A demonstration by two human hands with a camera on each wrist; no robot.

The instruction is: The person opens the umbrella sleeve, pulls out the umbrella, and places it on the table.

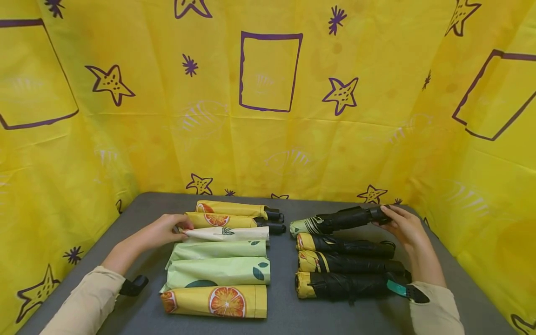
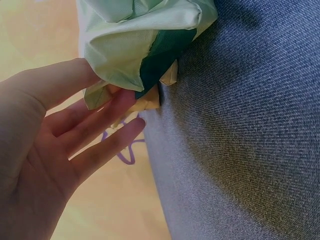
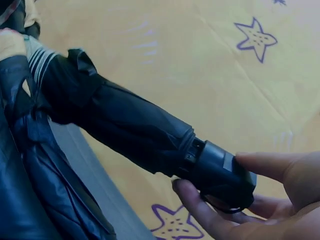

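Filling the upper two thirds of the head view, a yellow cloth backdrop (image 1: 268,116) printed with purple stars and rectangles wraps round three sides of what we see. Below it lies the grey counter (image 1: 282,260), running across the lower third of the frame.

On the counter we count two columns of folded umbrellas. The left column (image 1: 222,260), at lower centre, holds pale green, cream and orange-slice patterned ones lying side by side. The right column (image 1: 347,265) holds black ones with yellow ends, stacked one below another toward the lower right.

Both forearms come in from the bottom corners in beige sleeves. The left hand (image 1: 165,230) reaches to the left ends of the upper umbrellas in the left column; in the left wrist view its fingers (image 2: 107,125) are straight and relaxed, their tips touching the crumpled end of a pale green umbrella (image 2: 145,45), grasping nothing.

The right hand (image 1: 404,225) sits at right of centre, at the top of the right column. It holds the topmost black umbrella (image 1: 339,219), which lies tilted, its handle end raised toward the backdrop. In the right wrist view the thumb and fingers (image 3: 200,210) curl round the black handle (image 3: 222,175), from which a small loop hangs.
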